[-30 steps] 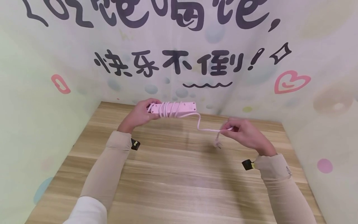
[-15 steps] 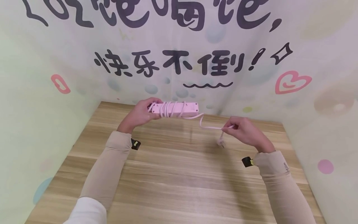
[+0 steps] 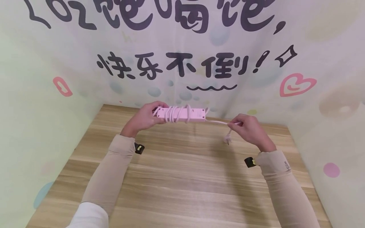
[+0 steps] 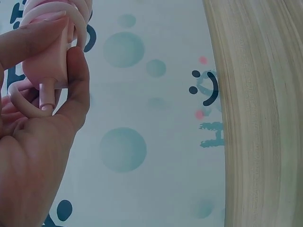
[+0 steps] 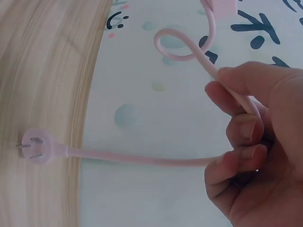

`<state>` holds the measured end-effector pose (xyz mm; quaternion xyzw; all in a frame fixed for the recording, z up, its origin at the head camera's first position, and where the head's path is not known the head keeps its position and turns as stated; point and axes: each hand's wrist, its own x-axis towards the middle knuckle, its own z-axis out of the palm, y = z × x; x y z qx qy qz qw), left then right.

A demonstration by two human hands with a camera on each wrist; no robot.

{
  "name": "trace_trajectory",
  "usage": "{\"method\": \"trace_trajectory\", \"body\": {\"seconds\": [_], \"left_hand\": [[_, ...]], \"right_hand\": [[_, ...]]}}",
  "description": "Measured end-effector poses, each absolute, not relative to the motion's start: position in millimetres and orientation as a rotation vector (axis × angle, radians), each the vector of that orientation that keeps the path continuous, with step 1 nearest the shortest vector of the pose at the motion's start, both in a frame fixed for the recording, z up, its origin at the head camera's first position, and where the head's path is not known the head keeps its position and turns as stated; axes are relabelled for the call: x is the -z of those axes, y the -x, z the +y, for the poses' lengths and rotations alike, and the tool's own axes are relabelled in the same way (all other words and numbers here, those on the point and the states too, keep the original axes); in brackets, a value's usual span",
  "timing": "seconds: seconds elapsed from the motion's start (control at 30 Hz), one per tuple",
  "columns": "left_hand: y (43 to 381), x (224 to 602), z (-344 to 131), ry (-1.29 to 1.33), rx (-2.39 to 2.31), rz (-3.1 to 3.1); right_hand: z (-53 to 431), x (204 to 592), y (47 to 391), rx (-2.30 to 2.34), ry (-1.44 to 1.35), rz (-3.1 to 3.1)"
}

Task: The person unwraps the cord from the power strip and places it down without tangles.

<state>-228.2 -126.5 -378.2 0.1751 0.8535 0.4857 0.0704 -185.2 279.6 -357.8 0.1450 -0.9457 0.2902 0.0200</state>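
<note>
A pink power strip [image 3: 196, 114] is held up level over the back of the table, its cord wound around the body in several turns. My left hand [image 3: 146, 117] grips its left end, where the cord leaves the body, as the left wrist view shows. To the right, my right hand [image 3: 247, 128] pinches the free stretch of the cord [image 5: 189, 45] between thumb and fingers. The cord curls in a loop between that hand and the strip. From below the right hand's curled fingers the tail runs out to a round pink plug [image 5: 38, 146] with metal pins, hanging free.
The wooden table [image 3: 182, 177] spreads beneath both arms. Behind it stands a pale wall covering [image 3: 182, 41] printed with black characters, and side panels rise at left and right. A small black device [image 3: 139, 148] sits at the left wrist, another black device [image 3: 250, 162] at the right.
The strip has shifted slightly right and down. My right hand has risen a little, and the cord now passes behind the strip's right end. The plug has swung up and right.
</note>
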Motion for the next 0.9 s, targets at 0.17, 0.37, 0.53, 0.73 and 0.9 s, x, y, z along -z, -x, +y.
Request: {"method": "trace_trajectory", "body": {"seconds": [0.17,0.37,0.53,0.73,0.9], "left_hand": [[226,380,-126,-0.531,-1.437,2.565],[223,378,-126,-0.538,-1.430,2.558],[220,379,-125,-0.539,-1.430,2.536],[218,385,-125,-0.546,-1.401,2.546],[218,390,-125,-0.578,-1.406,2.568]], "right_hand": [[281,363,189,-0.912,-0.367,-2.897],[280,366,192,-0.926,-0.299,-2.836],[278,365,192,-0.939,-0.258,-2.802],[282,368,188,-0.976,-0.225,-2.785],[287,371,187,-0.988,-0.181,-2.750]]}}
